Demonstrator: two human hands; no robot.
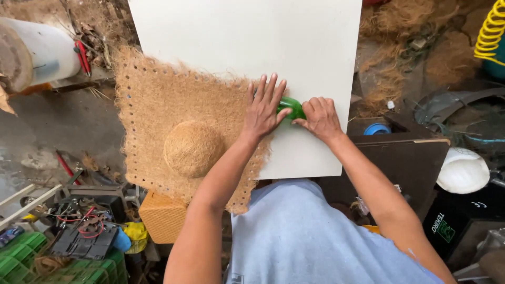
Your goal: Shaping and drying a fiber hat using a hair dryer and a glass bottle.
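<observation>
Two hands at frame centre: your left hand [264,108] lies flat, fingers spread, on the coir mat [173,126] at its right edge; your right hand [319,118] is closed around a green tool [292,107] on the white counter [252,37]. Risk: the mat may shift if your flat palm eases off the loose fibre.

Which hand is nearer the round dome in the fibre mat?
Left. The left hand rests on the fibre mat beside the dome; the right hand lies farther off.

Black box [452,223] — lower right; green-white label [442,227]
</observation>
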